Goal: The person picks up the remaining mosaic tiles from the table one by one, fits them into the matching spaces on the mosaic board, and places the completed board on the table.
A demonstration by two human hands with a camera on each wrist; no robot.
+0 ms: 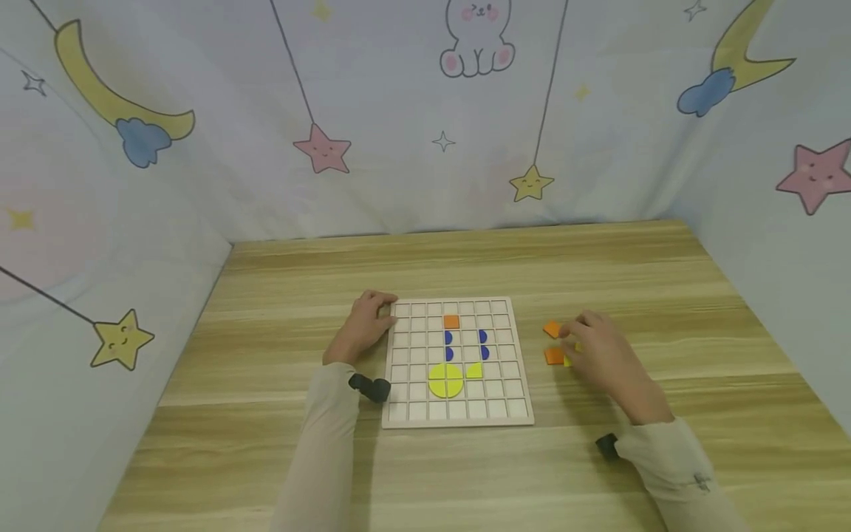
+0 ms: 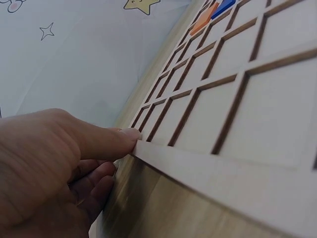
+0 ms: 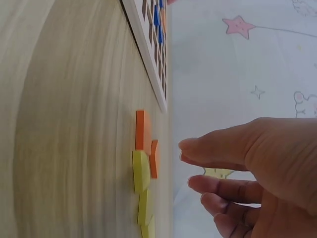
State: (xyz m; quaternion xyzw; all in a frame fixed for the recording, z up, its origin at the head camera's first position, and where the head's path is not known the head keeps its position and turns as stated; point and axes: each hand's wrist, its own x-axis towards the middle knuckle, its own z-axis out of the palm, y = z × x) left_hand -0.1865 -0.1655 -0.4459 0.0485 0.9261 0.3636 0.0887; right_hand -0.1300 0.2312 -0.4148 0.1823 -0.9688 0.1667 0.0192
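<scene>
We found the right grip (image 1: 601, 355) released, orange pieces (image 1: 553, 356) and yellow pieces (image 3: 141, 171) just beside it. The left grip (image 1: 362, 325), unclenched, touched the board (image 1: 495, 389) along its edge. We judged piece-picking underway; the next move called for a fine pinch.

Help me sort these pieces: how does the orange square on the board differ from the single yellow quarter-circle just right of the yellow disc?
Colour: the orange square is orange, the yellow quarter-circle yellow.
Outline: the orange square has four straight sides; the yellow quarter-circle has two, plus a curve.
Place: the orange square sits farther from the person than the yellow quarter-circle.
Shared: each lies in one cell of the grid board.
</scene>
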